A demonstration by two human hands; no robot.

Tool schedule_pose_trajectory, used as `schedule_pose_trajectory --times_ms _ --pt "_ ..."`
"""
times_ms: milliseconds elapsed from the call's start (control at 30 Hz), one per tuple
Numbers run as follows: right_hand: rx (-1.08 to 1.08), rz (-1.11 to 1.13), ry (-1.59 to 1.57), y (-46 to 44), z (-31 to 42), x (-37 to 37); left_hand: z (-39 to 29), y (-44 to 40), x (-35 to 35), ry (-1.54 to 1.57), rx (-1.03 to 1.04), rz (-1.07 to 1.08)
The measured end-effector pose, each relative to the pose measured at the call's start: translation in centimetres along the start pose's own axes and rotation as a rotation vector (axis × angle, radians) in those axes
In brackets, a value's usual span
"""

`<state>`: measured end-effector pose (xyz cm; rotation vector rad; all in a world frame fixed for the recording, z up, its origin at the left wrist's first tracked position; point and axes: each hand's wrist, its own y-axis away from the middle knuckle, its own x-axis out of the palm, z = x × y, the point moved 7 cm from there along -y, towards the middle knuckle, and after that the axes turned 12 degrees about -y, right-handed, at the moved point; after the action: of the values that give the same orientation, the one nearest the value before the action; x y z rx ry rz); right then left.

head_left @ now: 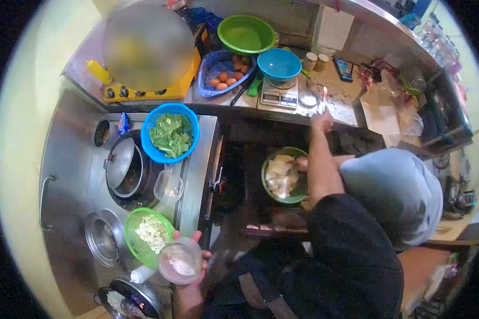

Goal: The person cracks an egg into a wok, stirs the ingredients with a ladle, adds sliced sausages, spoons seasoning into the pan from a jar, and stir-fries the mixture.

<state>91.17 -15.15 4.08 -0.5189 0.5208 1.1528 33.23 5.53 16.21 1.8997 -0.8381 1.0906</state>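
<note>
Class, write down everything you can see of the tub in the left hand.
The tub is round and see-through, apparently plastic, with its rim towards the camera. Pale stuff lies inside, too blurred to name. The left hand holds it, fingers showing past its edge. In view it overlaps a green bowl; whether they touch is unclear.

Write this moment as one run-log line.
left hand: holding clear container | right hand: near kitchen scale, grip unclear | co-worker's hand: at green basin

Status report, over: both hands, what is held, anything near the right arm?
Left hand holding clear tub. Right hand beside scale, grip unclear. Co-worker's hand at basin, near right forearm.
</note>
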Motion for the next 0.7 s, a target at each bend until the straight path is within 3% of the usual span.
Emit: schedule_pose_trajectory --times_ms 133,233,400,567,600,633,667,700 --pt "-0.326 -0.030 0.070 0.6 4.5 3.1 2.9 -3.3 0.3 -0.102 -0.115 -0.036" --pt "-0.286 0.144 0.240 2.0 4.1 5.7 4.2 -4.9 0.4 -0.054 -0.206 -0.030" --pt "-0.460 0.110 0.198 0.1 3.8 5.2 5.5 -8.6 -1.6 -0.092 -0.173 0.046" --pt "-0.573 0.068 0.239 0.1 3.3 2.2 7.0 -11.7 -0.8 -0.152 -0.180 -0.040" --pt "-0.582 -0.005 0.198 0.3 4.4 1.1 7.2 -12.3 -1.1 -0.180 -0.182 -0.047" --pt "-0.487 0.068 -0.028 0.4 4.8 0.7 7.4 -13.0 -1.2 -0.209 -0.184 -0.056" --pt "-0.382 0.139 -0.246 1.8 6.1 -0.3 7.5 -13.6 -2.2 -0.175 -0.144 -0.269" --pt "-0.272 0.205 -0.459 3.5 7.4 -1.4 7.6 -14.5 -3.4 -0.240 -0.166 -0.183"
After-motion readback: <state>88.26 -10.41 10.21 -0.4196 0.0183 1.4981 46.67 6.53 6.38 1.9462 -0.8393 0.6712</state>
